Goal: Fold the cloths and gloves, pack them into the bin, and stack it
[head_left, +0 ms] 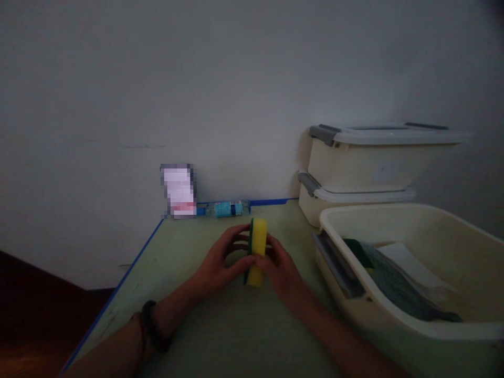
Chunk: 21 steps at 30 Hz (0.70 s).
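A yellow sponge (pixel 258 239) with a dark green scouring side is held on edge between my two hands over the table (pixel 189 331). My left hand (pixel 226 260) grips it from the green side, thumb across the near face and fingers curled behind. From the yellow side my right hand (pixel 281 265) pinches it, its thumb meeting the left thumb. The far fingertips are partly hidden by the sponge. A dark bracelet (pixel 155 325) circles my left wrist.
Against the wall lies a plastic bottle (pixel 228 209) beside a propped, blurred-out phone-like screen (pixel 179 191). At right stands an open cream bin (pixel 378 210) holding cloths (pixel 397 283). Behind it, two lidded boxes (pixel 366 163) are stacked. Blue tape (pixel 136 262) edges the table's left side.
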Available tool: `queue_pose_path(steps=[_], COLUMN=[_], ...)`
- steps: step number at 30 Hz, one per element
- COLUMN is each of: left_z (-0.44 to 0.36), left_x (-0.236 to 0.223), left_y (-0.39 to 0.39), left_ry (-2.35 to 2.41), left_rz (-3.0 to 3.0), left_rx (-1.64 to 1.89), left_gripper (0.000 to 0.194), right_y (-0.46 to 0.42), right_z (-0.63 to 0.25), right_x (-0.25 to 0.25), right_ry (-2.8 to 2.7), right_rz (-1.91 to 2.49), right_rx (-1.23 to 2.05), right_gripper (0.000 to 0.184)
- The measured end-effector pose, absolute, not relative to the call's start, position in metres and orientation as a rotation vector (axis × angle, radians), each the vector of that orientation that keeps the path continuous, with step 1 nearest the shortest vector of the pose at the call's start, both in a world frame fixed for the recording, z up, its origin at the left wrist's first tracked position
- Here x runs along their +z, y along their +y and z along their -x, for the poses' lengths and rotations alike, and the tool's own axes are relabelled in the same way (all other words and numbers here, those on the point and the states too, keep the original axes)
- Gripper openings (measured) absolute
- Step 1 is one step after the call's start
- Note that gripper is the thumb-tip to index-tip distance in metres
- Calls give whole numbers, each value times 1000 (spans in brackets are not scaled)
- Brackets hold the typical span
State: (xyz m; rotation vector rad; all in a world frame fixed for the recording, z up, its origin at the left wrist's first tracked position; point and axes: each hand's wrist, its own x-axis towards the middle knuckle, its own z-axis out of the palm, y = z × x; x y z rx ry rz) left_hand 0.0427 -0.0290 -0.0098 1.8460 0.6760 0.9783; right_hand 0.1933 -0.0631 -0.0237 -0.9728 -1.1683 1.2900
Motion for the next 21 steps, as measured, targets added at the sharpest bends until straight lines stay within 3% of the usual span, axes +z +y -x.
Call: queue_pose_path(steps=[7, 12, 21], left_z=[-42, -42, -40], left_x=[-10, -4, -1], left_y=[-27, -30, -31], left_ry=[770, 883, 956], left_rz=[-1830, -1974, -2211], left_rx=[1039, 1061, 1001], left_gripper=[40, 8, 17], right_y=[-61, -63, -63], right_z=[-195, -194, -194], right_x=[-23, -21, -24], right_ry=[-1166, -1199, -1220], right_rz=[1017, 1064, 1069], right_rx=[1316, 1296, 1302], right_gripper=[45, 39, 39])
